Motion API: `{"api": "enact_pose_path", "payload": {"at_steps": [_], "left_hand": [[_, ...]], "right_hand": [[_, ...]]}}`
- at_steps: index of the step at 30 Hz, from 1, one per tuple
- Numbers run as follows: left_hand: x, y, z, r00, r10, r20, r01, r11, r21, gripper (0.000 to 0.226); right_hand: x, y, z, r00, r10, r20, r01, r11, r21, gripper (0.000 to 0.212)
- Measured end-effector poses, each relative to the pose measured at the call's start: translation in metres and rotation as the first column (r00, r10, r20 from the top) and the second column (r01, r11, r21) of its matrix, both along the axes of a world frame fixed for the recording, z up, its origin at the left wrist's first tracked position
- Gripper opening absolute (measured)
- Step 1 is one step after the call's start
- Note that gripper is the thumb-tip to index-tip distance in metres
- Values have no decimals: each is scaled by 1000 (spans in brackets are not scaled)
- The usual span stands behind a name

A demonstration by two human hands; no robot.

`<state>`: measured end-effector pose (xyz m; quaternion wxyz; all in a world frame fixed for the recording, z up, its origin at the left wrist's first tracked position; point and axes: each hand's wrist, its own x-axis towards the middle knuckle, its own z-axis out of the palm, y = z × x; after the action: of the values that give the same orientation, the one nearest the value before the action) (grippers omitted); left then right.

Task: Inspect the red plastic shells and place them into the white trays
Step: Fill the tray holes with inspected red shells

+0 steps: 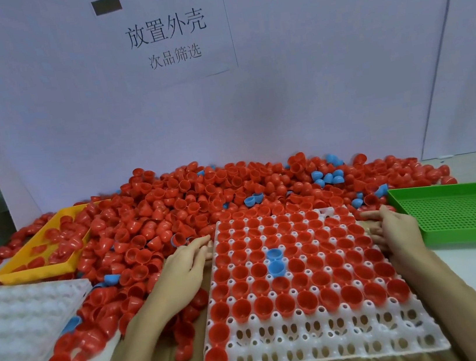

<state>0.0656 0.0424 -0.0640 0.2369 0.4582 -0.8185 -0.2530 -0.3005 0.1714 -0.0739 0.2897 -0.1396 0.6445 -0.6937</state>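
Two hands (185, 262) flanking white tray (324, 348), red shells (305, 296) between

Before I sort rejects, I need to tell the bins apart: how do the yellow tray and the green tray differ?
The yellow tray sits far left, beyond the left hand; the green tray sits right, beside the right hand. The yellow tray holds red shells and the pile spills against it; the green tray's visible part holds none. The green tray's floor is perforated; the yellow tray's floor is mostly hidden. Both are shallow, rectangular, rimmed.

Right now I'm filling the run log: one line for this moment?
left hand: open, at tray left edge | right hand: open, at right edge | tray: mostly red shells, two blue, near rows empty
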Motion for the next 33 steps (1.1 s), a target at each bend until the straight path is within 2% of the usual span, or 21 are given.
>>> {"api": "enact_pose_path", "payload": {"at_steps": [2,5,7,10,13,15,19,22,26,29,31,33], "left_hand": [[-2,-6,2,999,9,35,-8,1000,-21,38],[-17,-20,14,994,56,91,-37,979,-198,30],[-35,-35,26,990,45,131,-6,959,-283,30],[-68,-59,37,954,48,297,41,957,-287,45],[-90,-82,38,888,71,453,37,974,-224,51],[-93,-94,36,863,92,496,20,976,-217,51],[-82,-96,31,937,122,328,-35,965,-260,39],[-71,-77,32,991,86,99,-52,951,-306,28],[-57,-18,42,986,-69,-150,3,916,-401,32],[-50,30,43,947,-160,-279,48,927,-372,24],[-49,54,43,917,-203,-344,78,936,-344,22],[-48,70,41,894,-266,-362,153,938,-311,24]], "right_hand": [[-2,-2,-2,1000,2,-23,-2,1000,16,46],[-4,-2,-4,998,11,-62,-10,1000,16,45],[-5,-2,-6,987,7,-158,0,999,40,44],[-5,-2,-7,949,15,-316,6,998,68,44],[-9,-3,-9,938,23,-347,-2,998,60,44],[-10,-3,-9,936,21,-350,-2,999,54,44],[-11,-3,-9,943,18,-331,-3,999,45,43],[-9,-2,-9,944,12,-330,1,999,38,43],[0,2,2,878,-8,-479,10,1000,1,38],[17,15,23,792,96,-603,-180,980,-79,33],[35,25,38,734,219,-643,-377,919,-117,28],[54,33,51,649,350,-676,-534,842,-77,18]]}}
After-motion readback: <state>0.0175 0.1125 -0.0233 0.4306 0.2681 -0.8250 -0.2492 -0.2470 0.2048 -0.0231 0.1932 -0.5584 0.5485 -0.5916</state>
